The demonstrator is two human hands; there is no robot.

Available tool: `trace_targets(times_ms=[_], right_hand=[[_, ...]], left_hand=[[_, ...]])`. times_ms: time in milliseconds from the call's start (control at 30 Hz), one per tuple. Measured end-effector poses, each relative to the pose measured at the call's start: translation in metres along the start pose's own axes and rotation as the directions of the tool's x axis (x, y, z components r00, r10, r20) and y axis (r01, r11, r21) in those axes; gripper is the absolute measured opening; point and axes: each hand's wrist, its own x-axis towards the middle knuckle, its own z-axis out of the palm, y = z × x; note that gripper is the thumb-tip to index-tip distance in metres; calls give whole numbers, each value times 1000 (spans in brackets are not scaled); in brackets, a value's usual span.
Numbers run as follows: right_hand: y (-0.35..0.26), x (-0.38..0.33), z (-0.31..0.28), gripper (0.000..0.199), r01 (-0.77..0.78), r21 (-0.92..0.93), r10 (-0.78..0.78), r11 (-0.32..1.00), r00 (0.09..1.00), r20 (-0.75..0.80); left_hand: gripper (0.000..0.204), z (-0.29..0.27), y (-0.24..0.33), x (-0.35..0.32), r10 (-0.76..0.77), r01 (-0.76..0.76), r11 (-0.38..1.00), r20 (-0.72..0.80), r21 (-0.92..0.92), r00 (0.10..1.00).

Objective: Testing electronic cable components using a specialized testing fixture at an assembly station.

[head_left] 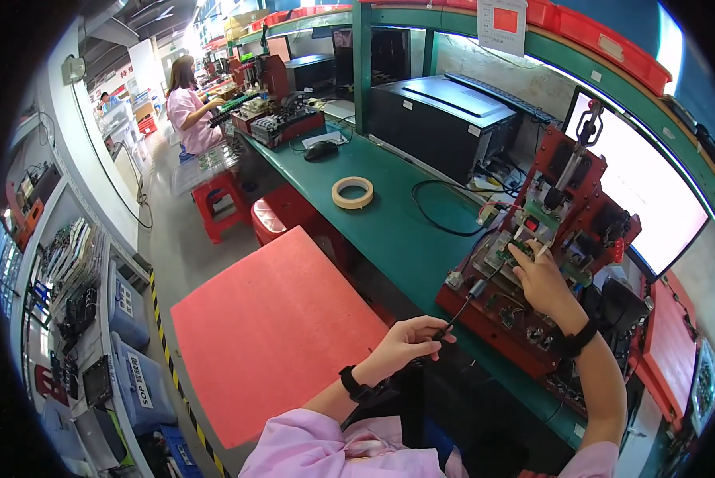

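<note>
My left hand (412, 341) is closed on a black cable (458, 315), pinched between thumb and fingers in front of the bench edge. A dark cylindrical bead (477, 288) sits on this cable, which runs up toward the red test fixture (485, 325). Over the fixture's bed, my right hand (544, 280) has its fingers on a small green circuit board (518, 253); the fingers partly cover the board. A metal toggle clamp (574, 159) rises upright on the fixture behind that hand. Small parts and wires cover the fixture's base.
On the green bench (389, 171) lie a tape roll (353, 193), a black mouse (321, 150) and a black computer case (441, 119). A lit monitor (648, 191) stands behind the fixture. A red board (274, 334) is left of me, near red stools (218, 203). Another person (190, 111) works farther along.
</note>
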Motion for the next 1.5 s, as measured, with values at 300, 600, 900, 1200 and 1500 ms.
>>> trace_targets(times_ms=[300,600,900,1200,1500], right_hand=[[4,3,-3,43,29,22,-30,999,999,34],[-1,6,4,43,-35,18,35,999,999,35],[-4,4,-1,43,-106,33,104,994,993,60],[8,3,13,45,-3,-47,4,999,1000,28],[6,0,15,45,62,-140,-64,988,998,-11]], left_hand=[[31,1,0,1,-3,4,1000,9,-27,1000],[30,3,-2,0,11,-12,998,-20,-63,1000],[29,12,2,3,-31,29,998,-44,-52,999],[31,15,6,4,-19,19,1000,-114,5,993],[31,13,9,-2,-12,15,1000,-137,19,990]])
